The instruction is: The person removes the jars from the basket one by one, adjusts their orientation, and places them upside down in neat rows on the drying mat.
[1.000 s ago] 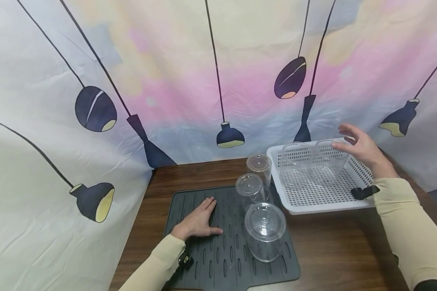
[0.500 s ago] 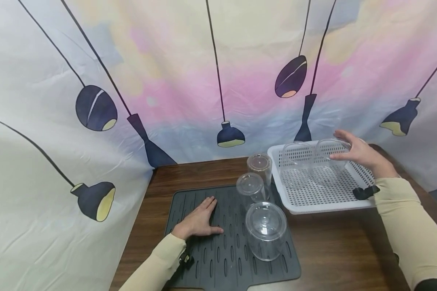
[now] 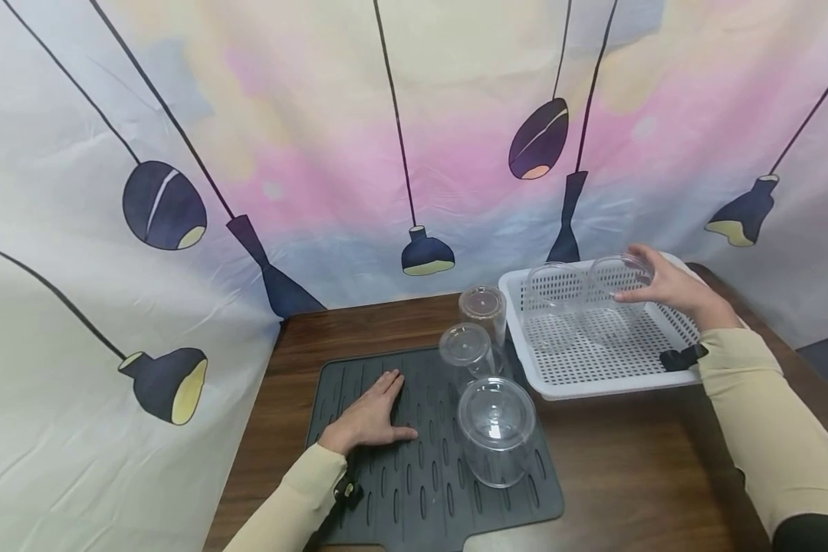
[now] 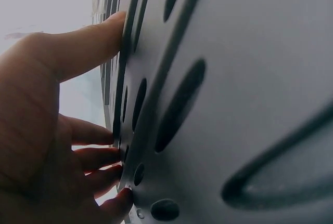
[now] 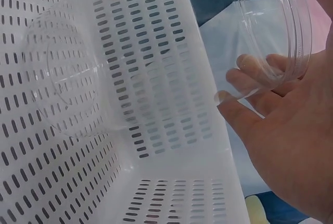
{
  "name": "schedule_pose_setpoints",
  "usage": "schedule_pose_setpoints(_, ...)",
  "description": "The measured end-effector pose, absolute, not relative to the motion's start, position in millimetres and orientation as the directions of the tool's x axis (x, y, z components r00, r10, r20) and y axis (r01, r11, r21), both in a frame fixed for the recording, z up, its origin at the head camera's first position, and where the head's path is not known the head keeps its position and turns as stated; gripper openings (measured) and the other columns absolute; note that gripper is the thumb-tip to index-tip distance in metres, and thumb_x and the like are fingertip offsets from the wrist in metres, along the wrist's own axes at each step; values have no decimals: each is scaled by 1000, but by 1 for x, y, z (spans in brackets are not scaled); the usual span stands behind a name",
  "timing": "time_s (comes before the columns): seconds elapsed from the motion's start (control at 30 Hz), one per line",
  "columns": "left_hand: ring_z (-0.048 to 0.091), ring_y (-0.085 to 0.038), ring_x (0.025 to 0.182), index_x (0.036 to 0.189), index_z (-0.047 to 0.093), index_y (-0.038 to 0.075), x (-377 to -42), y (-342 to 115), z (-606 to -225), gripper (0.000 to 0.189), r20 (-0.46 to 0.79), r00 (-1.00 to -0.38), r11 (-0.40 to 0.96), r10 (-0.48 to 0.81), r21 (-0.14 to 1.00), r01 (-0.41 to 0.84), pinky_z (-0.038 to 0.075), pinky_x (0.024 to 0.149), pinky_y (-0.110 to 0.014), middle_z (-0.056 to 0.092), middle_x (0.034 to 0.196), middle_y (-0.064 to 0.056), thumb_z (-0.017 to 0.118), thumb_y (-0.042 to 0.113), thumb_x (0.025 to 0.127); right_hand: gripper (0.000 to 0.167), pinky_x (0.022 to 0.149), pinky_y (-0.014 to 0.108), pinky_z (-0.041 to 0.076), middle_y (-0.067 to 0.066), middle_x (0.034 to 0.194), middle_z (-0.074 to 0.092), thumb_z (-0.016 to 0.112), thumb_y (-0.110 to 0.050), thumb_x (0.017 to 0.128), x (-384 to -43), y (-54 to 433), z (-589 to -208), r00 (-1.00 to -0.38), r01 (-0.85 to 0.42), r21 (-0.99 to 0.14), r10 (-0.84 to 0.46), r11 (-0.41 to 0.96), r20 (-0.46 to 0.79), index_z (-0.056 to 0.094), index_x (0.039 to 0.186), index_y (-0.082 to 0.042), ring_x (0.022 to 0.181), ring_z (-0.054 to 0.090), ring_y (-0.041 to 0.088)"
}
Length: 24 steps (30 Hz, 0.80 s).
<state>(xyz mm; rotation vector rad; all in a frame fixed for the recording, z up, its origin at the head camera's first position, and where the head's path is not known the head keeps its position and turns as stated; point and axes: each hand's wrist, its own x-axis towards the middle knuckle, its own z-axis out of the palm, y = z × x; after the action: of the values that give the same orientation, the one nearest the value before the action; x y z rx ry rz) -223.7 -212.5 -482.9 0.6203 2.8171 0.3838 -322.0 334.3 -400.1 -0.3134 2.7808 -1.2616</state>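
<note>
**Right hand [image 3: 669, 290] now round the rim of the clear jar [image 3: 610, 313]**

Change over the last second: right hand drops from above the basket [image 3: 614, 387] and closes in on the jar. Head view has the thumb on the near side of the rim, fingers bent round the far side. Right wrist view agrees: fingertips show against and through the clear wall, just below the ridged rim. Reads as a grasp; can't tell how firm.

Jar sits in the right part of the white slotted basket, looks upright, rim up. Its spot in the basket is the same as before, so my call: contact made, lift not begun. Second jar [image 3: 552, 310] is just left of it, same basket, untouched.

Left hand [image 3: 369, 420]: no change. Lies on the left half of the grey drying mat [image 3: 396, 515], fingers extended, thumb spread right, gripping nothing. Left wrist view has its fingertips at the mat surface. Probably just steadying or parked.

On the right side of the mat, near to far: wide container [image 3: 497, 445], then a narrower container [image 3: 466, 353], both base up. Another slim container [image 3: 486, 310] stands behind, by the basket's left wall; whether it's fully on the mat or partly on the worktop [image 3: 628, 452] isn't clear.

Watch: smooth clear wall, rim-only hold, neighbour close by. Slip or knock looks like the main risk.
</note>
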Motion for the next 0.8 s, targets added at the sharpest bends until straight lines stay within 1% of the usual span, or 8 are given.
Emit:
schedule_pose_setpoints(0.1, 18, -32, 149, 154, 28, 5, -224, -213, -483, 104, -164, -884, 876, 439, 297, 379, 30, 115, -52, 20, 162, -13, 74, 59, 78, 115, 105, 74, 20, 29, 160, 8, 78, -20, 83, -321, 334, -400, -971, -160, -776, -238, 611, 14, -9, 156, -6, 142, 15, 54)
schedule_pose_setpoints(0.23, 19, -33, 149, 154, 28, 4, -224, -215, -484, 104, -160, -882, 875, 444, 292, 387, 30, 114, -52, 20, 162, -14, 73, 60, 78, 115, 105, 74, 20, 29, 159, 12, 78, -15, 82, -319, 334, -401, -967, -162, -794, -253, 587, 11, -10, 156, -7, 142, 14, 54)
schedule_pose_setpoints(0.4, 19, -33, 149, 153, 28, 4, -223, -215, -484, 104, -155, -880, 872, 448, 294, 392, 30, 114, -52, 21, 161, -14, 73, 59, 78, 113, 105, 74, 20, 29, 158, 16, 78, -16, 82, -317, 336, -402, -969, -162, -790, -246, 591, 14, -7, 156, -6, 142, 15, 54)
schedule_pose_setpoints(0.63, 19, -33, 149, 153, 28, 4, -222, -214, -483, 104, -160, -880, 873, 447, 294, 390, 30, 115, -51, 21, 161, -14, 73, 59, 78, 112, 104, 74, 21, 35, 153, 20, 80, -12, 80, -317, 340, -404, -960, -172, -800, -278, 574, 6, -4, 155, -2, 139, 18, 56)
schedule_pose_setpoints(0.8, 20, -33, 149, 153, 28, 4, -222, -214, -483, 104, -160, -882, 876, 443, 285, 389, 30, 115, -51, 21, 161, -14, 73, 59, 78, 109, 106, 70, 24, 35, 152, 23, 80, -12, 79, -317, 341, -406, -959, -180, -799, -283, 574, 13, 1, 154, 2, 138, 22, 55)
